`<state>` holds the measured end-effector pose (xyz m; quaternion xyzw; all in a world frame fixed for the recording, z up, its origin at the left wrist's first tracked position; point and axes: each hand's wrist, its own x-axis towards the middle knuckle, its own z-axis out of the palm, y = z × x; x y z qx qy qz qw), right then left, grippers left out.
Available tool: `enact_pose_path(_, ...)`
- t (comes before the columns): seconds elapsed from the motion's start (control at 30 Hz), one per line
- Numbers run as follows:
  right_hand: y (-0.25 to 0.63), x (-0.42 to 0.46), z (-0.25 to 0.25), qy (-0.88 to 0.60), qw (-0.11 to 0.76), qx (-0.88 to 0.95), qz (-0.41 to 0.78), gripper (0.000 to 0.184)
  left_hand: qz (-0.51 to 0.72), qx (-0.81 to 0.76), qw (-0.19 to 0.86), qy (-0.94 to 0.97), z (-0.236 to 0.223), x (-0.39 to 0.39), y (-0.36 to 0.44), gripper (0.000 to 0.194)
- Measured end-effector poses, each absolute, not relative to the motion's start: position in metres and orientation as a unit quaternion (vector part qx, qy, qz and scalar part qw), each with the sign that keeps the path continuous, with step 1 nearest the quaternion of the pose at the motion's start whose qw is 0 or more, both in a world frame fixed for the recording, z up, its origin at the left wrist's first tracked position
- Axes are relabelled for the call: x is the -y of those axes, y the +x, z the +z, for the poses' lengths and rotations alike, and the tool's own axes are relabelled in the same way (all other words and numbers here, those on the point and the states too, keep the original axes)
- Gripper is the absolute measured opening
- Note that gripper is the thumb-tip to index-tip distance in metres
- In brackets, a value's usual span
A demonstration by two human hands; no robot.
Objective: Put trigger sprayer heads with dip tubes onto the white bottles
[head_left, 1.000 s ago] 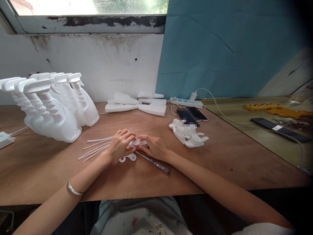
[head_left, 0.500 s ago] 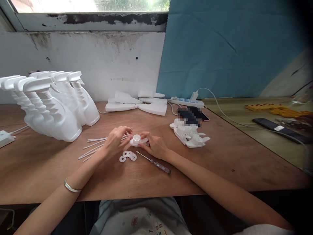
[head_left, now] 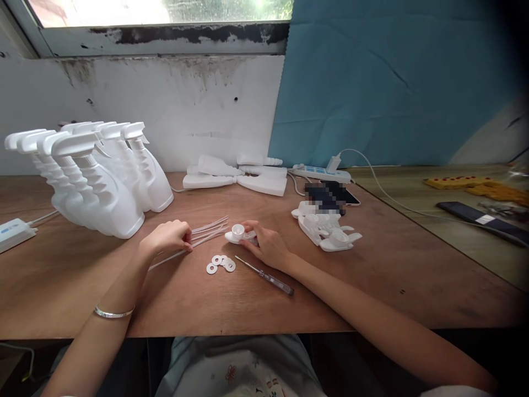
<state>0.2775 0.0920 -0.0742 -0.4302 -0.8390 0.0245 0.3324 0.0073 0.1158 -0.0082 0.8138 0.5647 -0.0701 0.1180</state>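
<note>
Here, just beyond flat white washers (head_left: 223,259), the right hand (head_left: 268,247) pinches a white plastic spray head (head_left: 234,237) — likely light, stiff and slightly slick, best taken by the body, clear of its round cup (head_left: 237,230) — while the left hand (head_left: 168,239) sits curled at thin white tubes (head_left: 207,237), its grip unclear.

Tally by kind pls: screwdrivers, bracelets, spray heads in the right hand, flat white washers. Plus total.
Screwdriver: 1
Bracelet: 1
Spray head in the right hand: 1
Washers: at least 4; they overlap, so exact count unclear
Total: at least 7
</note>
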Motion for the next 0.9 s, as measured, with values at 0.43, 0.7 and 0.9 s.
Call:
enact_pose_path(0.43, 0.277, -0.091, -0.075, -0.428, 0.329, 0.841, 0.032, 0.032, -0.069, -0.575, 0.098, 0.809, -0.009, -0.117, 0.004, 0.032)
enact_pose_path(0.7, 0.277, -0.092, -0.075, -0.429, 0.328, 0.841, 0.036, 0.033, -0.070, -0.572, 0.102, 0.811, -0.010, -0.119, 0.001, 0.022)
enact_pose_path(0.9, 0.276, -0.090, -0.073, -0.421, 0.330, 0.843, 0.044, 0.037, 0.098, -0.528, 0.179, 0.824, 0.002, -0.114, 0.005, 0.022)
